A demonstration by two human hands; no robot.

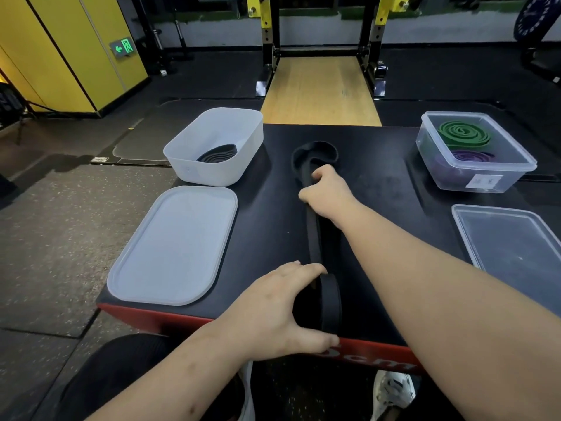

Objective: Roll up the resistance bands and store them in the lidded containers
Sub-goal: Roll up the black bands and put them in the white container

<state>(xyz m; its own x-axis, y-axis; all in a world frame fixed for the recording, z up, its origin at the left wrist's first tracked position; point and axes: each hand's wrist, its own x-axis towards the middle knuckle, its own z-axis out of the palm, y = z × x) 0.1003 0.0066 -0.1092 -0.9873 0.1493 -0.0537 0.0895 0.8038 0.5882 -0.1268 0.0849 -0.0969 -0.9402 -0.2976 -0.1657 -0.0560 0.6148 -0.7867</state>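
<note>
A long black resistance band lies stretched down the middle of the black box top, with a loop at its far end. My right hand grips the band near that far loop. At the near edge my left hand holds the band's near loop between thumb and fingers. A frosted white container at the far left holds a rolled black band; its lid lies in front of it. A clear container at the far right holds a rolled green band and a rolled purple band.
A clear lid lies at the right edge of the box top. The box has a red front side. Beyond it are a wooden lifting platform, a squat rack and a yellow wall. My knee and shoe show below.
</note>
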